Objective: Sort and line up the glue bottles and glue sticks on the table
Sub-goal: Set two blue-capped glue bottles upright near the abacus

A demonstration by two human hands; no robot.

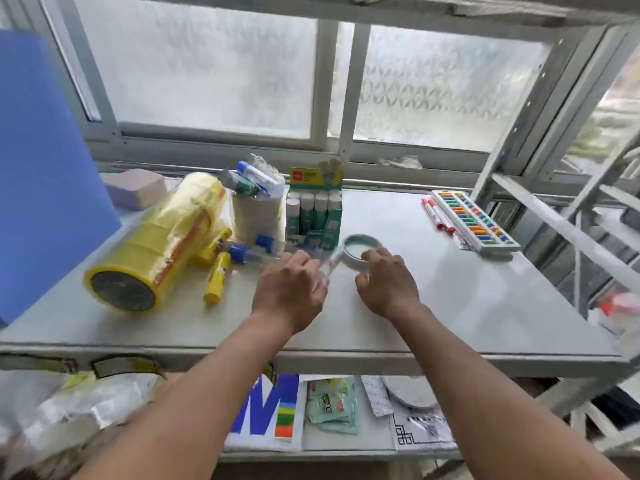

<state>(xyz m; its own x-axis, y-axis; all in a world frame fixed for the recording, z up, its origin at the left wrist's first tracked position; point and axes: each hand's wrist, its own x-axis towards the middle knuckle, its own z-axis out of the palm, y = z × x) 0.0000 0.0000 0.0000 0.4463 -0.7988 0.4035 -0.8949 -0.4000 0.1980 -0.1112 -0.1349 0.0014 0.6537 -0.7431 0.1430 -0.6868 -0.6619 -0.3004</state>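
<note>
My left hand [291, 289] is closed around a clear glue bottle [327, 270] with a red tip, just left of a white tape roll [362, 245]. My right hand [386, 282] hovers beside that roll with fingers spread and curled, touching its near edge. Two blue-capped clear glue bottles [254, 252] lie on the table left of my left hand. Yellow glue sticks [218, 278] lie further left. A green display box [313, 211] holds several white-capped glue sticks upright. A cup [254, 216] behind holds more blue-capped glue bottles.
A big yellow stack of tape rolls [156, 244] lies on its side at the left. Red markers [438, 214] and a paint set [474, 220] sit at the right back. A blue board [45, 168] stands at the far left. Papers lie on the shelf below.
</note>
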